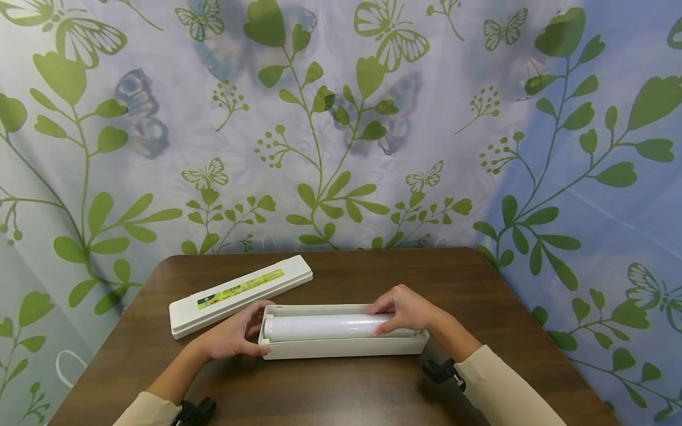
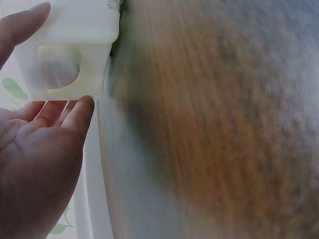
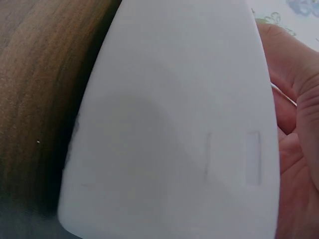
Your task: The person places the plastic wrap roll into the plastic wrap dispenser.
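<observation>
A long white box (image 1: 343, 349) stands on the table with its top uncovered. Inside lies a white roll of cling film (image 1: 319, 326). My left hand (image 1: 231, 338) holds the box's left end, thumb at the front and fingers behind. In the left wrist view that end of the box (image 2: 107, 30) sits between thumb and fingers. Over the right part of the roll, my right hand (image 1: 407, 309) grips it with thumb and fingers. The right wrist view shows the box's side (image 3: 169, 99) with the right hand (image 3: 299, 149) partly hidden beyond it.
Behind and left of the box lies a white lid (image 1: 186, 310) with a yellow-green label (image 1: 240, 289), set at a slant. The brown wooden table (image 1: 367, 390) reaches to a leaf-patterned curtain (image 1: 330, 148) at the back and sides.
</observation>
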Motion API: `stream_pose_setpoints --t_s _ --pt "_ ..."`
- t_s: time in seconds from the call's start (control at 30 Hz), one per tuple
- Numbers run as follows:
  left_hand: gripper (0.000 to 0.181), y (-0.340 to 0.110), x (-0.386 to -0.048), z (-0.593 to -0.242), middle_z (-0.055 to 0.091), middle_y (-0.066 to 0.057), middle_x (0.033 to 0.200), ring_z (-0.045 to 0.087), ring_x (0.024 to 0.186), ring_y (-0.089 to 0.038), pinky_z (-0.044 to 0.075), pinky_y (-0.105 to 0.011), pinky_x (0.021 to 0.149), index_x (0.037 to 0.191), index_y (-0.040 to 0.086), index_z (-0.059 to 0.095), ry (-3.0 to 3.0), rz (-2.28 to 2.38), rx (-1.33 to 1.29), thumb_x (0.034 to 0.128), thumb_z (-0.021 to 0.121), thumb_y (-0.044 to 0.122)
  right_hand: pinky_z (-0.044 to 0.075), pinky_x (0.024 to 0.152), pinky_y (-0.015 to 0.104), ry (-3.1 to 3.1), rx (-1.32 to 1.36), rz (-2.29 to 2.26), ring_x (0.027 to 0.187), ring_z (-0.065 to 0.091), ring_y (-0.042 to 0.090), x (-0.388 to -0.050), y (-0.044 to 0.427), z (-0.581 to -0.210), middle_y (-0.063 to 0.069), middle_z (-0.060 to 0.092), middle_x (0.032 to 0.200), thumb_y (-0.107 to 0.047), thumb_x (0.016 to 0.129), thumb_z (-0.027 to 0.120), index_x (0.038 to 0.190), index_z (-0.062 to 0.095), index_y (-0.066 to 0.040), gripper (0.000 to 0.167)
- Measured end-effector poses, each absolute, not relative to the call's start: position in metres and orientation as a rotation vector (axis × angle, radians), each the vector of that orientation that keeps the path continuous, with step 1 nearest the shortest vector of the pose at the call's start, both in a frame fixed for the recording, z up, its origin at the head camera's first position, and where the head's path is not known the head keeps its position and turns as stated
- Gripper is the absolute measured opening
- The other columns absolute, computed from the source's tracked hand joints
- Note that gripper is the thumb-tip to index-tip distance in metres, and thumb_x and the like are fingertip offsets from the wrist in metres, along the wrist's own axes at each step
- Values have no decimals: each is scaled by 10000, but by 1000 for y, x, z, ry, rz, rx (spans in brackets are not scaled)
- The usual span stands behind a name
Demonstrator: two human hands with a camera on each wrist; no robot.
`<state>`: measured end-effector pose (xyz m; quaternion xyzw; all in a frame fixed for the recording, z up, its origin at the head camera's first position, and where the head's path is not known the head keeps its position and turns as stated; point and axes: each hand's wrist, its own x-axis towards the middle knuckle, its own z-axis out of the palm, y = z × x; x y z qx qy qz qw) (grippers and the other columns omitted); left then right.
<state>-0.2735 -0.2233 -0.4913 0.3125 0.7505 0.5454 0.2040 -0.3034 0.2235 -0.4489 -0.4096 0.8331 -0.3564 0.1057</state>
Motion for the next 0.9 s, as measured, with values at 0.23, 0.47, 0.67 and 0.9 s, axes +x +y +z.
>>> stream_pose_setpoints --t_s 0.23,0.47,0.67,0.9 --pt "882 -222 -273 -490 357 -231 1521 453 1373 -133 465 -198 1059 1519 50 257 2088 1510 855 846 828 73 579 871 211 2475 -1155 -1030 993 731 57 -302 224 -451 16 781 1118 -282 812 877 1165 786 -113 402" --pt "878 -223 -273 -490 364 -256 1515 453 1370 -126 443 -179 1073 1513 21 260 2088 1527 884 844 826 64 581 890 230 2534 -1156 -1000 1018 723 57 -299 227 -452 -13 778 1128 -337 827 860 1175 784 -151 403" --pt "876 -223 -272 -489 373 -257 1511 441 1393 -248 451 -185 1067 1517 10 263 2085 1537 877 843 822 55 584 897 239 2578 -1151 -1009 1042 725 78 -297 233 -454 1 774 1151 -358 833 855 1191 776 -142 426" --pt "883 -222 -272 -490 361 -272 1518 446 1390 -220 476 -212 1053 1520 -2 254 2060 1561 876 842 818 43 603 903 338 2599 -1148 -1079 1067 742 171 -291 243 -453 42 772 1164 -350 865 829 1188 771 -105 410"
